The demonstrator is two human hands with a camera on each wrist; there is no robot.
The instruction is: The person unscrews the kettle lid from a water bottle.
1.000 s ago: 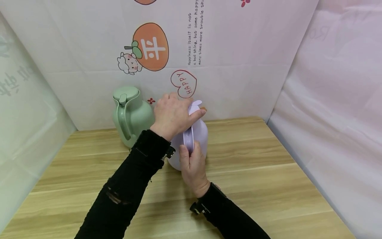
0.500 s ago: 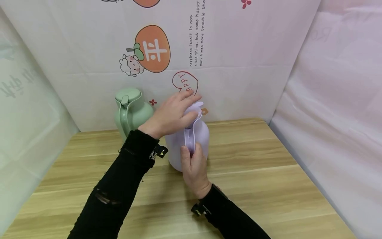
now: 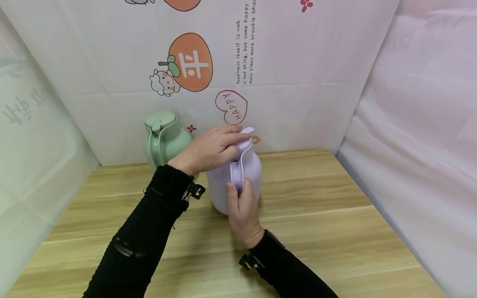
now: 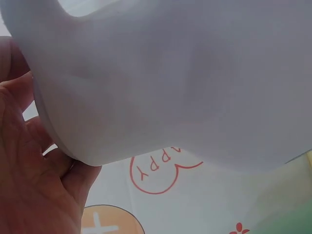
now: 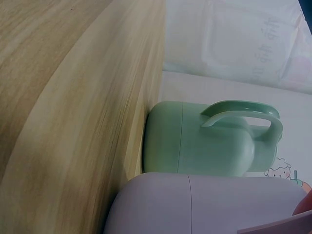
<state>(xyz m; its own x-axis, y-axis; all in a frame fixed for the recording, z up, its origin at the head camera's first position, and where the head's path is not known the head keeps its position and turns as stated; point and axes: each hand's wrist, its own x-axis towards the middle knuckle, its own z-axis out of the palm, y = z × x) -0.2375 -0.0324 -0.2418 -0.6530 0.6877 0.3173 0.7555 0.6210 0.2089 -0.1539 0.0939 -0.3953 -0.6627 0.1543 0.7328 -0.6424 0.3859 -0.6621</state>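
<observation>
A lavender thermos jug [image 3: 254, 174] stands upright on the table, its handle turned toward me. My left hand [image 3: 208, 150] lies over its lid [image 3: 244, 145] with fingers extended toward the spout. In the left wrist view, the fingertips touch the edge of the jug's top [image 4: 146, 87]. Lower down, my right hand [image 3: 244, 213] grips the handle [image 3: 237, 174], thumb on the near side. Left of it stands a similar green thermos jug [image 3: 175, 145] with its lid on, partly behind my left forearm. The right wrist view shows both jugs sideways.
The wood-grain table [image 3: 313, 215] meets a printed white cloth backdrop [image 3: 298, 103] just behind the jugs. Cloth walls also rise at the left and right sides. Black sleeves with wrist cameras cover both forearms.
My left hand rose slightly off the lid with fingers spread, shifted left, and came down on the lid again. The right hand keeps its grip, and the jug stays in place.
</observation>
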